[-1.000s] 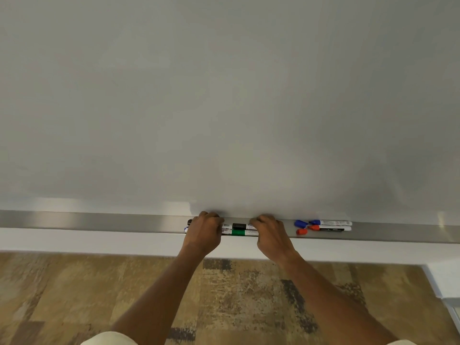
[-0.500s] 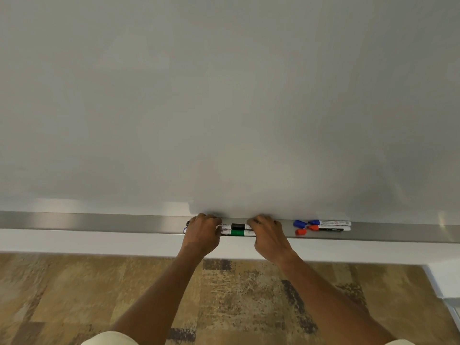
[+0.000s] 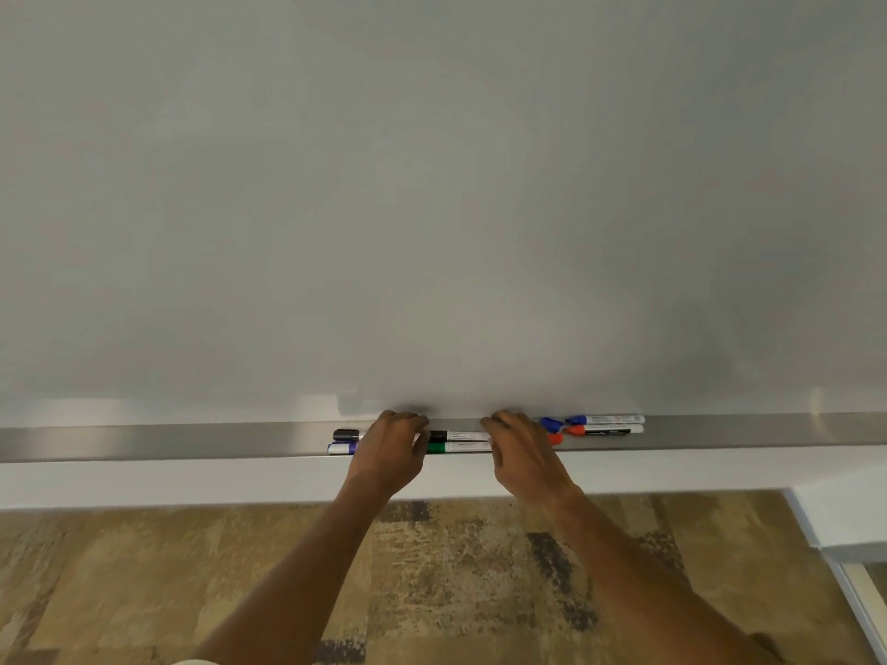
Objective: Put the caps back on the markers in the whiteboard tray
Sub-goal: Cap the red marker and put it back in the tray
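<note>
1. Nearest: patterned brown carpet (image 3: pixel 432 568) fills the lower frame; both bare forearms reach forward over it.
2. Left hand (image 3: pixel 389 453), back up, fingers curled down over the front of the tray (image 3: pixel 192 441). It covers the middle of the markers there; whether it actually pinches one cannot be told.
3. Right hand (image 3: pixel 523 455), back up, fingers likewise curled onto the tray. Its grip is hidden under the knuckles; cannot tell what it has hold of.
4. Between the hands: a black marker (image 3: pixel 458 435) at the back and a green marker (image 3: pixel 461 447) in front, lying side by side lengthwise.
5. Left of the left hand: a black cap end (image 3: pixel 346 434) and, in front of it, a purple-and-white marker end (image 3: pixel 341 448).
6. Right of the right hand: a loose blue cap (image 3: pixel 552 424), a loose red cap (image 3: pixel 556 439), then a blue marker (image 3: pixel 605 419) and a red marker (image 3: pixel 604 430), tips bare, pointing left.
7. Farthest: blank whiteboard (image 3: pixel 432 184) above the tray.
</note>
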Available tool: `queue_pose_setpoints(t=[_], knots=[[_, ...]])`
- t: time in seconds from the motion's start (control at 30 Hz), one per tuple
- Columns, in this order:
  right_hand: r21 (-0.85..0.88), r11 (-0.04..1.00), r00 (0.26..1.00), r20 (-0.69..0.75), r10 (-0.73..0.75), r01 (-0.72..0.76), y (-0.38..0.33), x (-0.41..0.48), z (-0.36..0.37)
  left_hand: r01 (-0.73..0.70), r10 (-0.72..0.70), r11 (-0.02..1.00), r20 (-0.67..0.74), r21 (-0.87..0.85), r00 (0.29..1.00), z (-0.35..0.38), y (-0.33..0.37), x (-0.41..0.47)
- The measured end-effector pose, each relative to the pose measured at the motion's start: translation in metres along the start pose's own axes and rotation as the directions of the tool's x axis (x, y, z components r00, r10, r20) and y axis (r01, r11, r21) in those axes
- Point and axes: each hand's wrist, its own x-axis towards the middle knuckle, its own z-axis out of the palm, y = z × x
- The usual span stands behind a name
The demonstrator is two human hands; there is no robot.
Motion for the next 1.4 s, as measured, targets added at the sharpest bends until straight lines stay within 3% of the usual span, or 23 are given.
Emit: queue_pose_setpoints(t=[0.27,0.43,0.6,0.87,1.23,1.4], knots=[[-0.007,0.995,0.992,-0.078,0.095,-0.096,0.066,-0.035,-0.041,-0.166,0.163,0.974,-0.03,-0.156,0.986,0.022,0.072,0.021],[-0.007,0.986,0.983,-0.079,0.164,-0.165,0.098,-0.05,-0.053,-0.193,0.202,0.971,0.054,-0.138,0.978,0.038,0.111,0.032],[-0.077,0.973,0.976,-0.018,0.217,-0.218,0.122,-0.059,-0.052,-0.192,0.202,0.978,0.123,-0.087,0.972,0.056,0.137,0.041],[-0.235,0.954,0.976,0.069,0.205,-0.184,0.132,-0.055,-0.051,-0.22,0.195,0.971,0.23,0.089,0.954,0.081,0.154,0.052],[-0.336,0.93,0.966,0.151,0.208,-0.147,0.138,-0.056,-0.041,-0.136,0.118,0.99,0.291,0.043,0.949,0.091,0.156,0.063],[-0.31,0.941,0.971,0.146,0.188,-0.135,0.138,-0.055,-0.041,-0.182,0.155,0.982,0.341,0.047,0.927,0.093,0.156,0.069]])
